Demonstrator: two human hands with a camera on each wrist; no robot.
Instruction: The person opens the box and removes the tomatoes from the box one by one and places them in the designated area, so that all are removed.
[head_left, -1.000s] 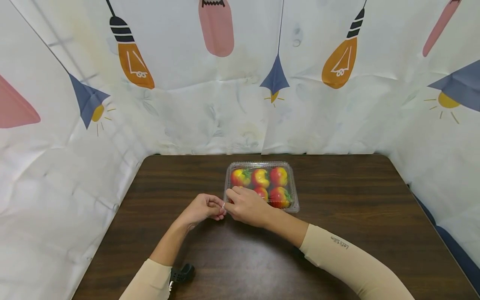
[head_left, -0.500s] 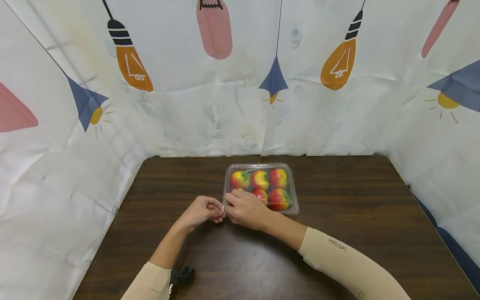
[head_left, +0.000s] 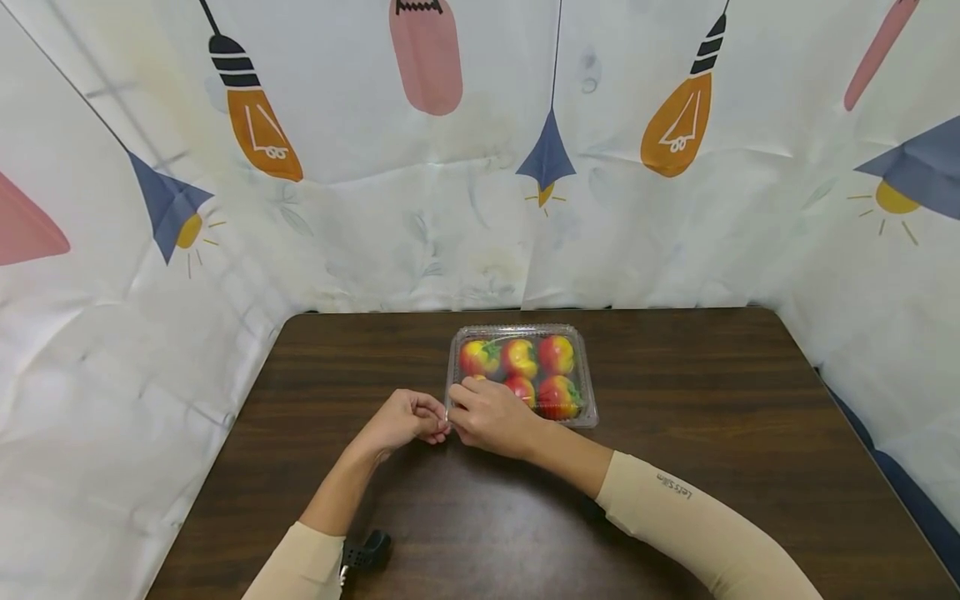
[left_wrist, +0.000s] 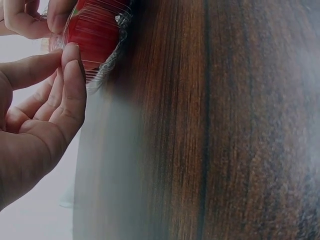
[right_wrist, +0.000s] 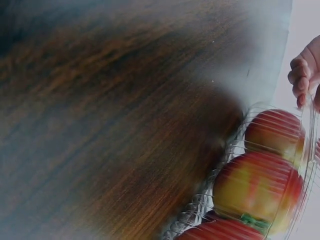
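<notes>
A clear plastic clamshell fruit box [head_left: 588,404] stands on the table with its lid down over several red and yellow fruits [head_left: 558,396] with green leaves. At its near left corner, my left hand [head_left: 405,418] pinches the plastic edge between thumb and forefinger. My right hand [head_left: 495,417] reaches across the near side and grips the same corner with curled fingers, hiding part of the front fruits. In the left wrist view both hands meet at the plastic rim [left_wrist: 107,65], beside a red fruit [left_wrist: 95,37]. Whether the lid edge is raised there cannot be told.
The dark wood-grain table [head_left: 697,400] carries the box near its back edge. A black strap-like object [head_left: 366,550] shows beside the left forearm. A white curtain [head_left: 480,242] printed with lamps hangs behind and along both sides.
Both hands stay at the box's near left corner and the box has not visibly moved. Only a slight shift of the head view shows.
</notes>
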